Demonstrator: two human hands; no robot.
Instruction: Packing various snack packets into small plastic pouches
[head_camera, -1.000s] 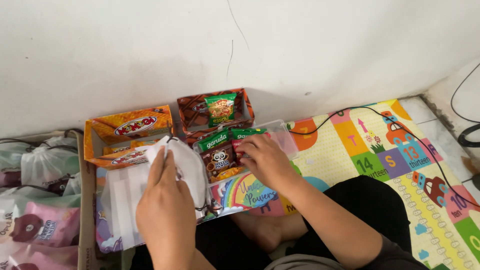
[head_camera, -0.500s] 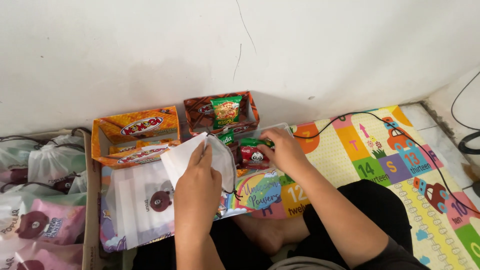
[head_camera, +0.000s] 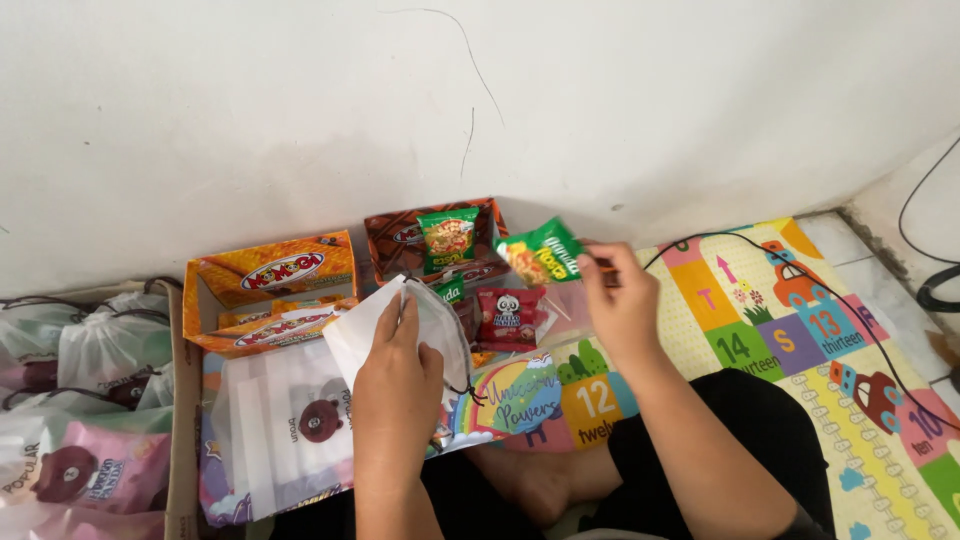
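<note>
White wall fills the upper half of the frame; its foot meets the floor just behind two display boxes; bare wall above them, open mat at lower right.

Left hand (head_camera: 395, 375), centre-low: fingers pressed flat on one white drawstring pouch (head_camera: 375, 325), holding its mouth open.

Right hand (head_camera: 622, 305), centre-right: thumb and forefinger pinching one green snack packet (head_camera: 540, 252) by its edge, held in the air right of the brown box.

Orange display box (head_camera: 270, 290), left of centre: lid open; contents cannot be told.

Brown display box (head_camera: 440, 245), centre: one green packet (head_camera: 447, 237) standing in it.

One red snack packet (head_camera: 510, 312) lying just in front of the brown box.

Cardboard carton (head_camera: 180, 440), left edge: several filled drawstring bags (head_camera: 90, 350) inside; count unclear.

One numbered play mat (head_camera: 800, 320), right; one black cable (head_camera: 850, 310) lying across it.
</note>
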